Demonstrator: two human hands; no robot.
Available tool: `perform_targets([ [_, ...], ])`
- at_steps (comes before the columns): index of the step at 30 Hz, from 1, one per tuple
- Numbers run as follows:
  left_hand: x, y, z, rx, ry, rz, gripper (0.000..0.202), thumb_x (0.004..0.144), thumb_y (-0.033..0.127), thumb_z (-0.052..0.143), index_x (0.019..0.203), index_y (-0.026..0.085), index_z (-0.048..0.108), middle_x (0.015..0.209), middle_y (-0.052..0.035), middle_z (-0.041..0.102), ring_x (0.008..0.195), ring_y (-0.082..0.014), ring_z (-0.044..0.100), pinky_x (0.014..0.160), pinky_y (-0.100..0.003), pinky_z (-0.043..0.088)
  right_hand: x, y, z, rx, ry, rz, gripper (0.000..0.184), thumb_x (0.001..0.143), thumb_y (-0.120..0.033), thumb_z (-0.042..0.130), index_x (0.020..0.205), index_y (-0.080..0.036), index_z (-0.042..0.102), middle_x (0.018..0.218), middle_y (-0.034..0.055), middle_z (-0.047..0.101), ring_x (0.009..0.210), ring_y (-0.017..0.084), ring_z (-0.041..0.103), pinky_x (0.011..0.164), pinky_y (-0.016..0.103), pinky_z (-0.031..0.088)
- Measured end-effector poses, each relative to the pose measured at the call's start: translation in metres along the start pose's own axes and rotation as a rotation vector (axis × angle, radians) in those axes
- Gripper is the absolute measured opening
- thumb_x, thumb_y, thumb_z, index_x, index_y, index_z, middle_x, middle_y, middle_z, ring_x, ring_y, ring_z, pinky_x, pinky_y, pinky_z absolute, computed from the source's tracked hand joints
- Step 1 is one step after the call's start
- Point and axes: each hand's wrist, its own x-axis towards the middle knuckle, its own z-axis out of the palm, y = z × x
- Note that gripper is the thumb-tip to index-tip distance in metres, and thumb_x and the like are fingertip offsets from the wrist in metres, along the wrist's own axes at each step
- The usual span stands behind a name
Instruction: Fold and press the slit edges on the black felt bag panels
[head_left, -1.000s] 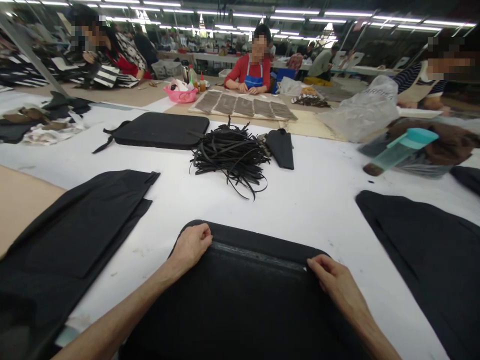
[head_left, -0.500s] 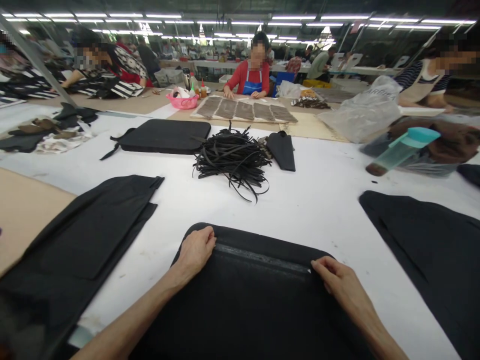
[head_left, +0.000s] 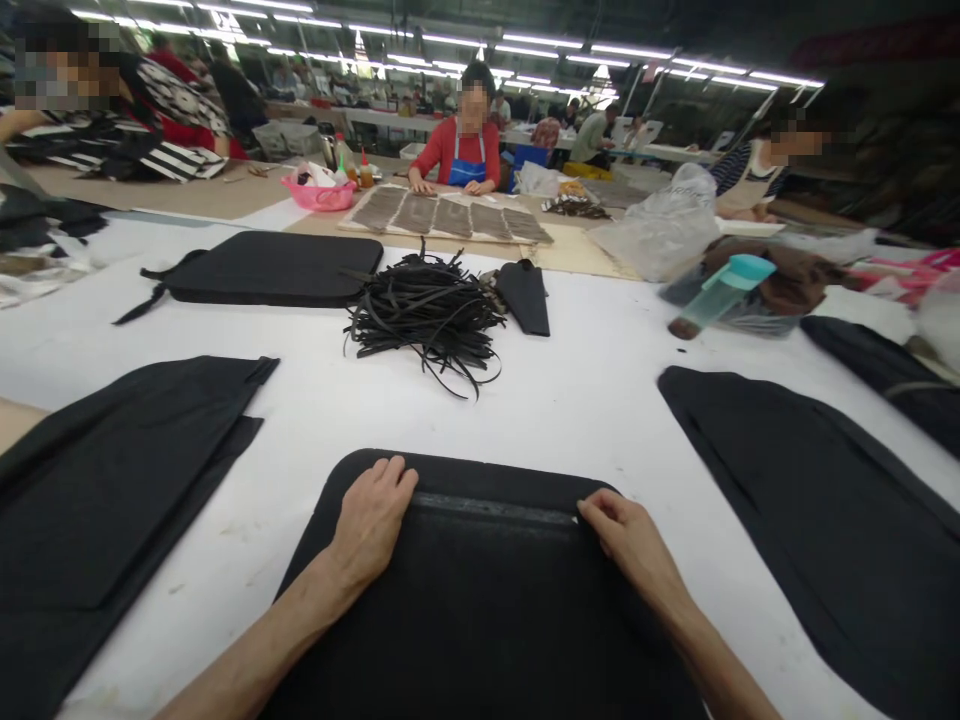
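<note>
Bare along the left forearm [head_left: 277, 628] and right forearm [head_left: 720, 658], long and slim, tapering toward narrow wrists [head_left: 340, 570]. Bare as well on the left hand [head_left: 371, 515] and right hand [head_left: 628, 532], with faint knuckle ridges [head_left: 375, 490] on the left. Slender in the fingers [head_left: 391, 470], too small to make out in the nails.

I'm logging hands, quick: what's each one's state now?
Left hand: on the black panel; grip hidden.
Right hand: pinched closed at the shiny strip; hold unclear.
</note>
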Motion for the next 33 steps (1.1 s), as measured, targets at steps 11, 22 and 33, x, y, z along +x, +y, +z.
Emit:
perform_targets([
  [11,-0.016,0.01,-0.002,0.212,-0.053,0.208,0.07,0.069,-0.006,0.037,0.133,0.023,0.038,0.093,-0.0093,0.056,0.082,-0.0233,0.053,0.074,-0.036,0.044,-0.001,-0.001,0.001,-0.056,0.07,0.007,0.025,0.073,-0.039,0.046,0.058,-0.02,0.054,0.048,-0.0038,0.046,0.049,0.012,0.043,0.047,0.023,0.028],
  [22,-0.02,0.022,-0.002,0.26,-0.054,0.157,0.069,0.071,-0.006,0.036,0.131,0.029,0.042,0.101,-0.0138,0.057,0.09,-0.0265,0.055,0.08,-0.04,0.042,-0.005,-0.01,0.005,-0.202,0.131,0.011,0.022,0.077,-0.032,0.045,0.058,-0.021,0.048,0.056,-0.0028,0.052,0.056,0.013,0.046,0.051,0.024,0.027],
  [33,-0.02,0.022,0.002,0.261,-0.055,0.158,0.069,0.071,-0.005,0.035,0.131,0.028,0.039,0.127,-0.0118,0.046,0.097,-0.0266,0.053,0.083,-0.041,0.042,-0.012,-0.01,0.018,-0.455,0.19,-0.024,0.017,0.084,-0.03,0.039,0.07,-0.022,0.042,0.061,-0.0009,0.053,0.057,0.015,0.049,0.052,0.027,0.024],
])
